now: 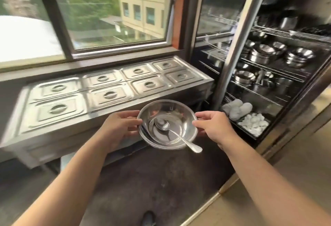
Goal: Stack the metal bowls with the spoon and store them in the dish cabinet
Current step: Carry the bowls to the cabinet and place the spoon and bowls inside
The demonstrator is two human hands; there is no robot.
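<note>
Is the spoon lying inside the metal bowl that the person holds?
Yes, the spoon rests in the metal bowl, its handle sticking out over the near rim, while the left hand and the right hand grip the bowl's sides.

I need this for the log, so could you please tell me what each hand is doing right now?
Left hand: closed on the left rim of the stacked metal bowls, spoon inside.
Right hand: closed on the right rim.
</note>
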